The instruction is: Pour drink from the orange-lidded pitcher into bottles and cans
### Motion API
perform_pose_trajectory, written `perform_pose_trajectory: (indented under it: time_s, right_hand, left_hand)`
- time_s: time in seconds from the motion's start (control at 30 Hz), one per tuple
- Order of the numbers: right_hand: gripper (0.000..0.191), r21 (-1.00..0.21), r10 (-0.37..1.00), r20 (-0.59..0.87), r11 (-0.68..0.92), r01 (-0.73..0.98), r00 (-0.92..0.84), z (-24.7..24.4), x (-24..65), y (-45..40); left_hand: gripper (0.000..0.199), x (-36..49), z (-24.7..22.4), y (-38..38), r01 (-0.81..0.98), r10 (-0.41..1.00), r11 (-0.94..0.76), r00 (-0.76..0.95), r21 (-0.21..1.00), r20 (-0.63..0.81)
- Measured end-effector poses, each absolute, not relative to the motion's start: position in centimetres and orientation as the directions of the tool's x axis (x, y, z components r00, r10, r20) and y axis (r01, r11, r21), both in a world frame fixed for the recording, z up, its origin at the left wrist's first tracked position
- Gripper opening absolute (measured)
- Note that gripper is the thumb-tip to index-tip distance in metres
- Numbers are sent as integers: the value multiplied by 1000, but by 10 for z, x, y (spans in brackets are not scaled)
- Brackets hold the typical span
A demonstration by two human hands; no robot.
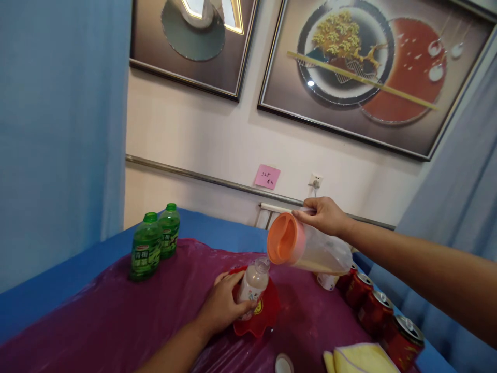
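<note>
My left hand (222,303) is wrapped round a small clear bottle (256,280) with a printed label and no cap on its mouth. The bottle stands tilted over a red scalloped plate (267,311). By its handle, my right hand (328,216) grips a clear plastic pitcher (318,251) with an orange lid (281,239). The pitcher lies nearly on its side, its lid just above and beside the bottle's mouth. Cloudy pale liquid shows inside the pitcher. Whether any liquid is running out, I cannot tell.
Two green bottles (145,248) stand on the left of the purple plastic sheet (174,311). Several red cans (404,342) line the right edge, near a white cup (327,281). A folded yellow cloth (361,358) and a white cap (283,364) lie at the front.
</note>
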State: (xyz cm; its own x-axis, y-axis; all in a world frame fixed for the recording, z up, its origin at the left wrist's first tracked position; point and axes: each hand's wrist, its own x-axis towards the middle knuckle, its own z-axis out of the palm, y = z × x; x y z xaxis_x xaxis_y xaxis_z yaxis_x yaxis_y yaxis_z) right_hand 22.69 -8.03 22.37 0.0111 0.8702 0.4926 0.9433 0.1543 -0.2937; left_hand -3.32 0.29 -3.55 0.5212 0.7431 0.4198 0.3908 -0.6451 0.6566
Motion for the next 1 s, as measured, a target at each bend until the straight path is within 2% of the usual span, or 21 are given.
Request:
perform_pose_trajectory:
  time_s: [1.0]
  right_hand:
    - [51, -280, 864, 503, 162, 946, 1, 224, 229, -81]
  left_hand:
    - [76, -33, -39, 4, 394, 739, -651, 523, 649, 424]
